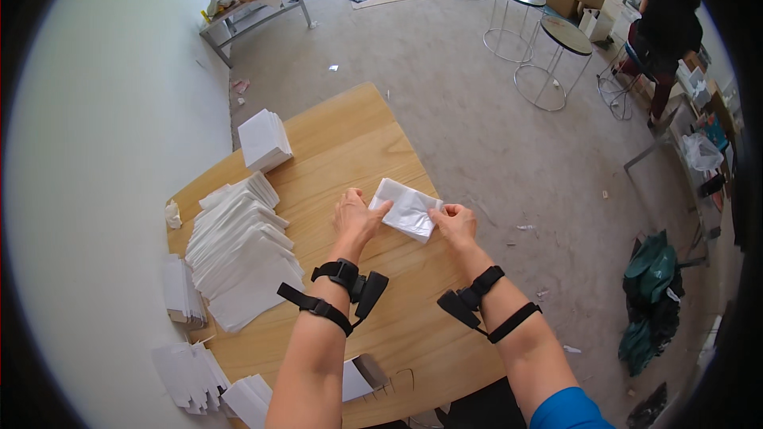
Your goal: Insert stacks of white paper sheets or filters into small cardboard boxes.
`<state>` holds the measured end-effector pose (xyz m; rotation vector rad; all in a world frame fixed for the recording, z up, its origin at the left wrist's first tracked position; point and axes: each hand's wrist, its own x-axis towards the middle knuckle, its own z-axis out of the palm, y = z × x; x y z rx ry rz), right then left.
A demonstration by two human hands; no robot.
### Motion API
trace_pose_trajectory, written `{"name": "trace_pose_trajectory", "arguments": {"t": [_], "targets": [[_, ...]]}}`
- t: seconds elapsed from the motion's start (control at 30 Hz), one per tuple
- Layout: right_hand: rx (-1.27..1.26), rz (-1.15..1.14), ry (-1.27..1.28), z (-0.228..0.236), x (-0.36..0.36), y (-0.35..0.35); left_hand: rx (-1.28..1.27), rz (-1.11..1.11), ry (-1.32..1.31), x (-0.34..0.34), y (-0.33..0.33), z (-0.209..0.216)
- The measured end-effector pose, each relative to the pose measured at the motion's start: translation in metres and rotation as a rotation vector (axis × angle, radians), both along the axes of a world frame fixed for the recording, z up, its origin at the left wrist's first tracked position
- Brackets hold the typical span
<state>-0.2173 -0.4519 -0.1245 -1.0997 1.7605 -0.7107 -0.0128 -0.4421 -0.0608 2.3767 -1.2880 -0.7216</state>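
Note:
A flat, folded packet of thin, glossy white sheets, like plastic or tissue, lies at the right side of the wooden table. My left hand grips its left edge, thumb on top and fingers curled. On the packet's right edge, my right hand pinches a corner between thumb and fingers. Creases run across the packet's top face. Left of my left hand, a fanned-out pile of white paper sleeves spreads over the table.
A neat white stack stands at the table's far left. More white stacks line the wall side. Glasses lie near the front edge. Round stools, a dark green bag and a person are to the right.

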Motion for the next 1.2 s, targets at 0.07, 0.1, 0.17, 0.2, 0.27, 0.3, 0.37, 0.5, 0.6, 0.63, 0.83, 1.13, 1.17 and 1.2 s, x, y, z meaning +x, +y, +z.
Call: {"name": "trace_pose_trajectory", "arguments": {"t": [0.07,0.1,0.17,0.2,0.27,0.3,0.37,0.5,0.6,0.63,0.83,1.13,1.17,1.2], "targets": [[-0.032,-0.027,0.026,0.005,0.003,0.003,0.074,-0.085,-0.107,-0.005,-0.007,-0.007],[-0.041,-0.041,0.026,0.007,0.005,0.005,0.081,-0.088,-0.106,-0.005,-0.010,-0.010],[-0.044,-0.056,0.024,0.010,0.007,0.007,0.162,-0.032,-0.013,-0.002,-0.017,-0.015],[-0.036,-0.057,0.015,0.012,0.007,0.005,0.165,-0.033,-0.014,-0.001,-0.022,-0.017],[-0.025,-0.058,0.003,0.012,0.007,0.005,0.189,-0.058,0.008,0.001,-0.028,-0.021],[-0.008,-0.063,0.013,0.011,0.006,0.004,0.190,-0.064,0.008,-0.003,-0.028,-0.022],[0.009,-0.075,0.024,0.010,0.003,0.003,0.096,-0.077,-0.056,-0.013,-0.028,-0.023],[0.033,-0.058,0.011,0.020,0.009,0.006,0.017,0.005,-0.071,-0.006,-0.029,-0.027],[0.046,-0.063,0.006,0.018,0.006,0.005,0.155,-0.013,0.208,-0.003,-0.033,-0.018],[0.050,-0.060,-0.004,0.018,0.007,0.005,0.131,0.005,0.260,-0.001,-0.033,-0.018],[0.051,-0.091,-0.026,0.008,0.006,0.006,0.059,-0.080,0.181,-0.009,-0.031,-0.012],[0.027,-0.079,-0.028,0.009,0.009,0.003,0.115,-0.076,0.375,0.000,-0.036,-0.016],[0.024,-0.081,-0.029,0.011,0.009,0.003,0.114,-0.086,0.347,0.000,-0.036,-0.013],[0.039,-0.082,-0.031,0.011,0.009,0.003,0.120,-0.086,0.346,0.000,-0.035,-0.014]]}}
